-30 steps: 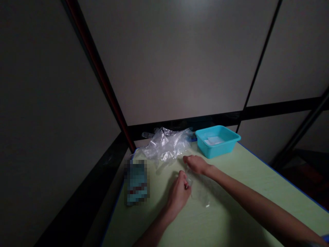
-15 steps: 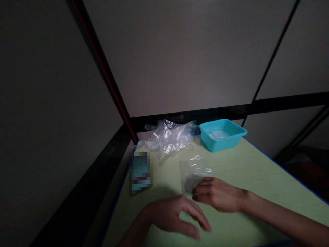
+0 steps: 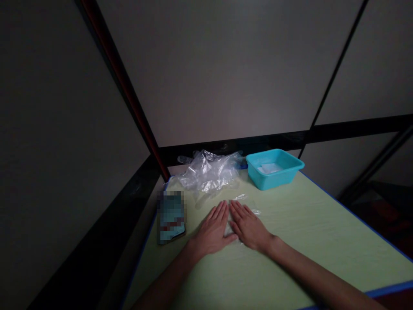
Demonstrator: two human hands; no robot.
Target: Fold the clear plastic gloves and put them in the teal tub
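A clear, thin plastic glove point(image 3: 256, 207) lies flat on the pale green table point(image 3: 309, 228), mostly covered by my hands. My left hand point(image 3: 213, 231) is spread flat at its left side, the thumb stretched toward the right. Palm down, my right hand point(image 3: 250, 227) presses over its middle with the fingers extended. The fingertips of both hands nearly meet at the top. Neither hand grips anything. Beyond them sits a loose heap of crumpled clear plastic gloves point(image 3: 209, 174).
A turquoise plastic basket point(image 3: 274, 179) with white pieces inside stands at the table's back right. To the left, near the edge, lies a phone-like flat object point(image 3: 172, 217), its surface pixelated. Wall panels point(image 3: 226, 77) rise behind the table, which has a blue rim.
My left hand has moved up and forward from the near side, flattening onto the plastic glove. My right hand has shifted left and now lies flat with fingers pointing forward.
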